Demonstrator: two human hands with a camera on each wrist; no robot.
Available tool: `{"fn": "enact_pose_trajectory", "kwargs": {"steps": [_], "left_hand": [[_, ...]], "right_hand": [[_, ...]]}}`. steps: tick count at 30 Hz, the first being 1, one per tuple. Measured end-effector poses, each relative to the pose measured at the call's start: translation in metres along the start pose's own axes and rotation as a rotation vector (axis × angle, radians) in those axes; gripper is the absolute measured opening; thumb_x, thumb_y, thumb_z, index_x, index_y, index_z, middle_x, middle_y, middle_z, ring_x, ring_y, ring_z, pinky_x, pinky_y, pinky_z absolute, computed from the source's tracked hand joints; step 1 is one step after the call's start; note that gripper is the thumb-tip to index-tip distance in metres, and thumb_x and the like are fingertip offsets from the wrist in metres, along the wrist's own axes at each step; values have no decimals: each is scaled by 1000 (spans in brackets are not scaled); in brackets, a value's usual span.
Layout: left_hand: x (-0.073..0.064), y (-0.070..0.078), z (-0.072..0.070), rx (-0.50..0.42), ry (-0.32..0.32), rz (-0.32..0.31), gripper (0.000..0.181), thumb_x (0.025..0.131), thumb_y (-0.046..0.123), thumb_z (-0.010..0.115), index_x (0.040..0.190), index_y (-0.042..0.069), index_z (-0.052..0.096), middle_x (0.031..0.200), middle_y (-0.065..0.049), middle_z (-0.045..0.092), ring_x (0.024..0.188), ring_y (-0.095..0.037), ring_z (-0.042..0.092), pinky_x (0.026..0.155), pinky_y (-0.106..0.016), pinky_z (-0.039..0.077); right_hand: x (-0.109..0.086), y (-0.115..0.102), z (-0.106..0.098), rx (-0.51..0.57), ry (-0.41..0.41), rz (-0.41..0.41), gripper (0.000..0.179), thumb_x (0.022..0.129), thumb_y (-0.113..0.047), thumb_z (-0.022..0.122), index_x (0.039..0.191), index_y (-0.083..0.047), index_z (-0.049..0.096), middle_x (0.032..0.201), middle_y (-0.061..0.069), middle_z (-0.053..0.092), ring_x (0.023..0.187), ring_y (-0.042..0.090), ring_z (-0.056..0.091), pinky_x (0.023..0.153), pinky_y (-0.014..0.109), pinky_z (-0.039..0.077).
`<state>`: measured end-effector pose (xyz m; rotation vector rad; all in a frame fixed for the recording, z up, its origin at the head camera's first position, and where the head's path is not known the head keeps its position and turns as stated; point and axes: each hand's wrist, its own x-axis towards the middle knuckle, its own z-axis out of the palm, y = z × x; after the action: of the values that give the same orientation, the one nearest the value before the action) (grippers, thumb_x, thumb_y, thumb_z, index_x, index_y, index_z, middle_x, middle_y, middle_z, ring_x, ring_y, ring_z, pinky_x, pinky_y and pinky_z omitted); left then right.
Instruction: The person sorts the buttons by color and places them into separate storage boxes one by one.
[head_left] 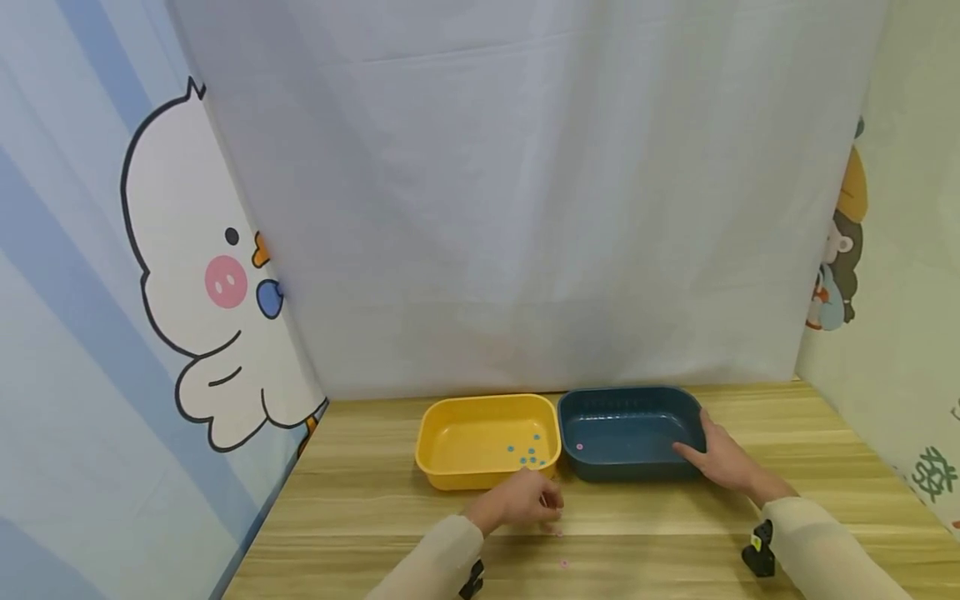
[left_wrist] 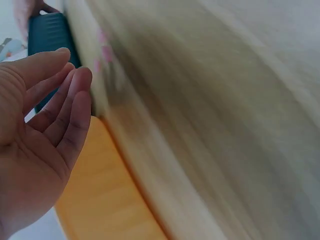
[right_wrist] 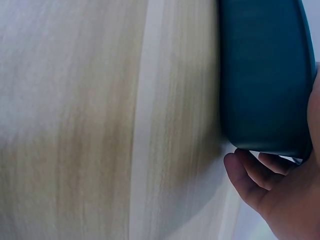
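My left hand (head_left: 525, 498) hovers above the wooden table, in front of the yellow basin (head_left: 487, 482); its fingers are loosely curved. Nothing shows between its thumb and fingers in the left wrist view. Close by on the table are small pink discs (head_left: 564, 563), like buttons, blurred in the left wrist view. Several small blue discs (head_left: 532, 451) lie inside the yellow basin. A pink disc (head_left: 580, 447) is in the dark teal basin (head_left: 630, 473). At that basin's right end, my right hand (head_left: 723, 458) grips the wall, thumb over the rim and fingers outside.
The two basins stand side by side at the back of the wooden table (head_left: 345, 517). Behind them hangs a pale curtain (head_left: 495, 208). Printed cloths flank the table, with a white cartoon bird (head_left: 195, 292) on the left.
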<state>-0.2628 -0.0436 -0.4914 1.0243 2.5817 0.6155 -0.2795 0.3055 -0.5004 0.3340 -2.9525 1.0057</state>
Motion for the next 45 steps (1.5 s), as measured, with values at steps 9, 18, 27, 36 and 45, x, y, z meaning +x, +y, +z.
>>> {"fn": "enact_pose_trajectory", "kwargs": {"steps": [9,18,27,36,45], "left_hand": [[-1,-13,11,141,-3,35,13,80,19,76,92,14,74,78,13,65,68,5,52,65,-12,44],[0,-11,11,187,-30,61,8,81,18,76,88,17,75,76,17,65,67,8,52,64,-9,42],[0,-13,12,191,-29,94,3,81,17,75,84,17,74,73,17,65,64,10,50,62,-7,40],[1,-17,15,175,-10,96,8,81,15,76,77,17,69,65,18,56,59,8,47,57,-7,39],[-3,-20,13,150,-1,86,16,79,12,75,72,18,62,64,17,52,58,6,46,56,-9,39]], "right_hand": [[-1,0,0,14,-12,6,93,96,-37,54,137,24,-3,137,50,9,123,63,18,97,67,23],[-2,0,0,10,-12,5,94,96,-38,54,138,23,-3,137,50,9,123,63,18,96,68,23],[0,2,0,3,-4,1,95,96,-40,54,138,23,-3,138,49,9,123,62,18,97,67,22],[-1,1,0,0,-5,-1,96,95,-42,53,138,23,-2,138,49,9,123,63,17,97,68,22],[-1,1,0,0,-4,2,94,96,-38,54,138,23,-2,138,49,10,123,63,18,96,68,22]]}}
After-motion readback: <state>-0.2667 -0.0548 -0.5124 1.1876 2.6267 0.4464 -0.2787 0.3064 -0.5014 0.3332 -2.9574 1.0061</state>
